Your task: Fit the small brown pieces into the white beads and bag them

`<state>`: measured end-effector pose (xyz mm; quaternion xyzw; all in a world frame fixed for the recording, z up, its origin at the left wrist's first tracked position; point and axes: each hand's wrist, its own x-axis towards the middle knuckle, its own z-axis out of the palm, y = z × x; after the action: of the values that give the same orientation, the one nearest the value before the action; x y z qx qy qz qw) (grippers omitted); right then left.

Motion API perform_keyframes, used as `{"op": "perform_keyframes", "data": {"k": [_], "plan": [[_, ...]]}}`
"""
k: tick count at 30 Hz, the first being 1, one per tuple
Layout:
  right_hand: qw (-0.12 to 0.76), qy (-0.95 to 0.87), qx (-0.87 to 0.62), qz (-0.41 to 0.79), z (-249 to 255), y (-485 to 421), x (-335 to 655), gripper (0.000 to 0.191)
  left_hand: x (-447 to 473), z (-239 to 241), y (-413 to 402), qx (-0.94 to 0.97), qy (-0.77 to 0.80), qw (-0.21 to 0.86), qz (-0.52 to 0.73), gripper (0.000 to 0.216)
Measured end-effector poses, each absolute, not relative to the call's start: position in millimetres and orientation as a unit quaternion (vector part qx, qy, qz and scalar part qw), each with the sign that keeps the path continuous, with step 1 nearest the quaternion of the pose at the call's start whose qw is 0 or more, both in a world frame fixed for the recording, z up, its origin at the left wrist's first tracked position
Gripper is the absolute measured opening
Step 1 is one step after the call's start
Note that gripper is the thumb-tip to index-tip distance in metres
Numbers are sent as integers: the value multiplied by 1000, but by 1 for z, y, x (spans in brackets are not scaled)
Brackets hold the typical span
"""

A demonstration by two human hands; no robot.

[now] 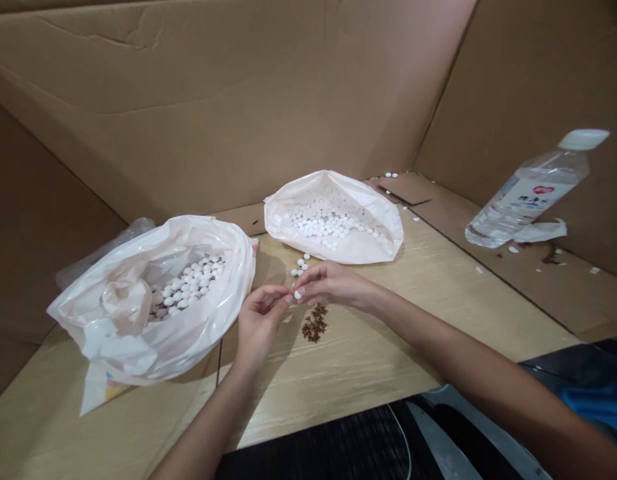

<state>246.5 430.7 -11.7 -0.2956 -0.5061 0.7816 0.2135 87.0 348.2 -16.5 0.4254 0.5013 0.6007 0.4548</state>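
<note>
My right hand [333, 283] pinches a small white ball [298, 294] between thumb and fingers above the table. My left hand [262, 317] meets it from the other side, thumb and forefinger closed close to the ball; whatever they grip is too small to make out. Just below the hands lies a little heap of small brown pieces [315, 323]. Several loose white balls [301, 265] rest on the table beyond my fingers. A crumpled white plastic bag [203, 333] on the left holds many white balls. Another open white bag [333, 250], behind the hands, also contains many.
Cardboard walls [228, 100] enclose the back and sides of the wooden table [388, 360]. On the right a clear bottle [533, 193] with a white cap stands near a scrap of white paper [543, 231]. White bits are scattered along the right edge.
</note>
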Motion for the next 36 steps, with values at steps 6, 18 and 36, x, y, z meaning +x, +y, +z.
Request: {"op": "perform_keyframes", "data": {"k": [6, 18, 36], "plan": [[212, -509, -287, 783, -14, 432, 247, 13, 83, -24, 349, 421, 480, 472, 608, 16], [225, -508, -284, 782, -13, 431, 246, 14, 84, -22, 350, 425, 475, 481, 602, 18], [246, -523, -287, 764, -9, 430, 246, 11, 85, -21, 348, 432, 500, 483, 575, 19]]}}
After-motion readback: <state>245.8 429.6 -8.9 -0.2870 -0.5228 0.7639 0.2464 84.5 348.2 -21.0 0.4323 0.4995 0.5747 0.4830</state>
